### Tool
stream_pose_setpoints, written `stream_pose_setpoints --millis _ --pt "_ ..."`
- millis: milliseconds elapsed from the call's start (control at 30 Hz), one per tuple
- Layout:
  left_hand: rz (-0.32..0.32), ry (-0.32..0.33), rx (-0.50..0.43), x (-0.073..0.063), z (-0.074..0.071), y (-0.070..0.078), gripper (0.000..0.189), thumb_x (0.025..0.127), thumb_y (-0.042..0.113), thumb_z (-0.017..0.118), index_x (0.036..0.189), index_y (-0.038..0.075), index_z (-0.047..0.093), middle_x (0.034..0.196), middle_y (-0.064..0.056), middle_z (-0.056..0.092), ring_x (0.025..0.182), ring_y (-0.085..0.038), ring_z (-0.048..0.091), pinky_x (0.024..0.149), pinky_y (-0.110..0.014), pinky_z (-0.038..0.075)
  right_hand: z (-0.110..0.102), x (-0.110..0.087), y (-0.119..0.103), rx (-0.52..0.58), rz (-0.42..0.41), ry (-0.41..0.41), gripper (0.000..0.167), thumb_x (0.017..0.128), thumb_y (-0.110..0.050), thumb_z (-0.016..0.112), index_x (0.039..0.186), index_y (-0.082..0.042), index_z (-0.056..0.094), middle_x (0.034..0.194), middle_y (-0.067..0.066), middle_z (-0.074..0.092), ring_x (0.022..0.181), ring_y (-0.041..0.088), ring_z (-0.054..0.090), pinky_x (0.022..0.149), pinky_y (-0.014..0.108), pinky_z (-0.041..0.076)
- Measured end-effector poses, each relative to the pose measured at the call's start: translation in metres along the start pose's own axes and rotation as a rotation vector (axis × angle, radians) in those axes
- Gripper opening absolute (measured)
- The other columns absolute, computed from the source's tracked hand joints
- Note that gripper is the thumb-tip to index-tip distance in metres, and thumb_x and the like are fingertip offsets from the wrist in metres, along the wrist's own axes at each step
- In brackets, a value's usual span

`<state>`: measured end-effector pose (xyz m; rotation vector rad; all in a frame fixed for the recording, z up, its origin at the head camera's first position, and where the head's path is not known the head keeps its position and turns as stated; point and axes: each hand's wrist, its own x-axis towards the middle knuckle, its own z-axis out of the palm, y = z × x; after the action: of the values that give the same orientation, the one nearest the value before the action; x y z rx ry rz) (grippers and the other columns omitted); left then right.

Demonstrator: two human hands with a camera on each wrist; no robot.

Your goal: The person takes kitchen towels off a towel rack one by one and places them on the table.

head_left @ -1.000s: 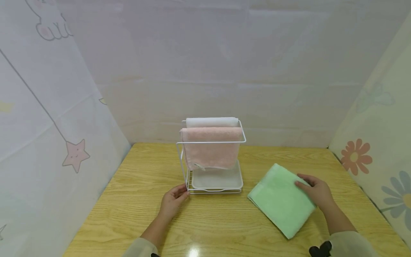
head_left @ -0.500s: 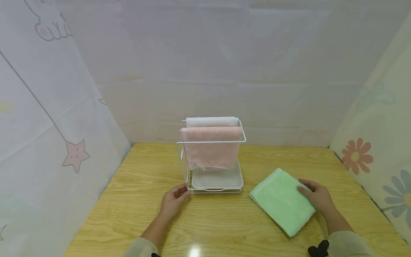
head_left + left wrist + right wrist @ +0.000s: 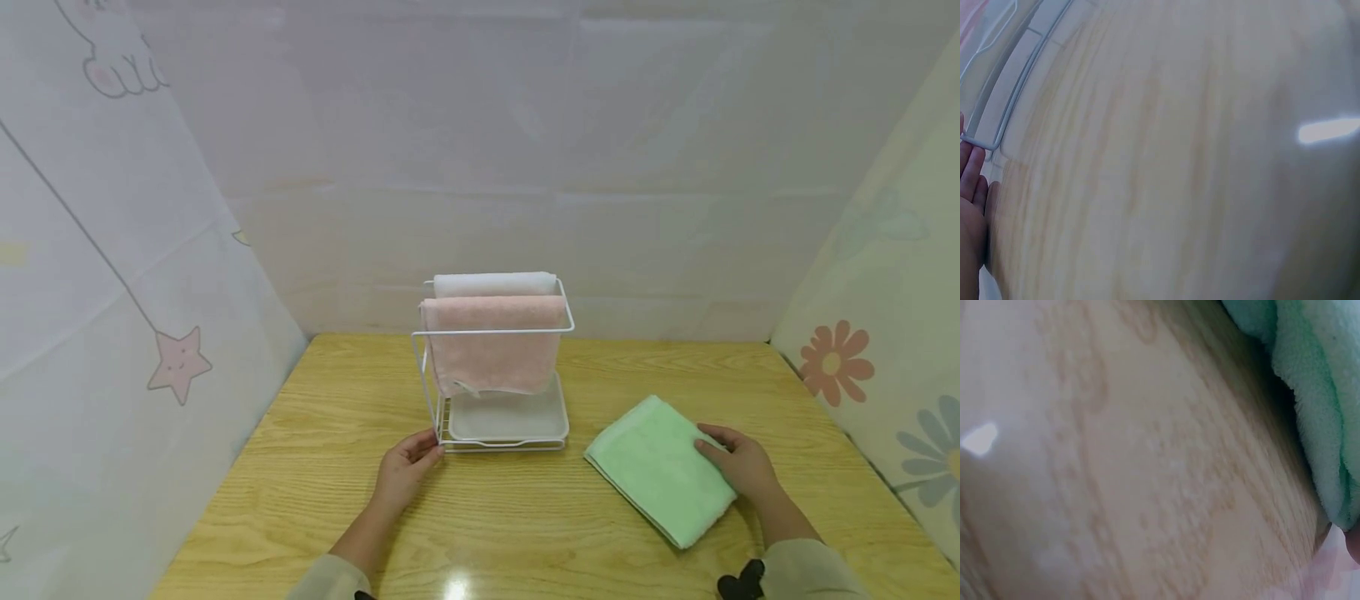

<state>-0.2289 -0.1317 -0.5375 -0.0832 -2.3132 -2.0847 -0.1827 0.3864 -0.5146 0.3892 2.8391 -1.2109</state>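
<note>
A wire rack (image 3: 492,367) stands on the bench (image 3: 315,467), near the middle and toward the back; two towels hang over its upper bars, the front towel (image 3: 491,343) before the rear towel (image 3: 495,284); a tray (image 3: 508,419) lies in the bottom of the rack, under the towels; to the right of the rack, apart from it, a folded cloth (image 3: 660,468) lies flat on the bench; the left hand (image 3: 405,473) rests on the bench, touching the front left corner of the rack; the right hand (image 3: 738,468) lies on the right part of the cloth; curtains (image 3: 112,275) stand behind and at both sides of the bench.
</note>
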Motion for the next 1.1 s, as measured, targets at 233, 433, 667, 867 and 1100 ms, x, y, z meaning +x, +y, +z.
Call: stream_pose_setpoints --millis 233,433,667,867,1100 --pt "-0.003 0.004 0.003 0.001 0.000 -0.002 0.036 0.087 0.005 0.072 0.121 -0.006 0.064 0.118 -0.026 0.067 0.091 0.004 0.063 0.081 -0.013 0.053 -0.002 -0.006 -0.003 0.008 0.005 -0.006 0.073 0.095 -0.057 0.052 0.143 -0.002 0.046 0.145 0.028 0.045 0.121 0.043 0.050 0.083 0.035 0.052" --pt "-0.005 0.003 -0.005 0.001 0.000 -0.002 0.037 0.087 0.005 0.072 0.121 -0.007 0.064 0.118 -0.026 0.067 0.091 0.003 0.064 0.080 -0.013 0.053 -0.003 -0.019 -0.016 -0.003 0.003 -0.012 0.077 0.096 -0.059 0.051 0.148 -0.003 0.038 0.152 0.034 0.030 0.135 0.052 0.032 0.104 0.067 0.036" --pt "0.007 0.005 -0.007 0.001 0.000 -0.001 0.038 0.087 0.007 0.073 0.121 -0.006 0.064 0.118 -0.026 0.067 0.091 0.003 0.064 0.080 -0.013 0.053 0.008 -0.040 -0.038 -0.074 -0.038 0.097 0.068 0.101 -0.051 0.044 0.142 0.003 0.043 0.152 0.036 0.027 0.136 0.058 0.027 0.105 0.072 0.030" --pt "0.023 0.001 -0.001 0.000 0.000 -0.003 0.037 0.088 0.007 0.073 0.121 -0.007 0.064 0.117 -0.027 0.067 0.091 0.002 0.064 0.080 -0.013 0.053 0.038 -0.060 -0.063 -0.138 -0.007 0.103 0.069 0.104 -0.051 0.033 0.143 0.005 0.041 0.151 0.040 0.023 0.139 0.062 0.013 0.108 0.076 0.016" --pt "0.027 -0.001 -0.008 0.000 0.000 -0.003 0.037 0.087 0.006 0.073 0.121 -0.007 0.064 0.118 -0.027 0.067 0.091 0.002 0.064 0.080 -0.014 0.053 0.073 -0.067 -0.073 -0.272 0.011 0.045 0.080 0.101 -0.061 0.026 0.152 0.001 0.024 0.154 0.040 0.010 0.139 0.064 0.001 0.104 0.081 0.002"
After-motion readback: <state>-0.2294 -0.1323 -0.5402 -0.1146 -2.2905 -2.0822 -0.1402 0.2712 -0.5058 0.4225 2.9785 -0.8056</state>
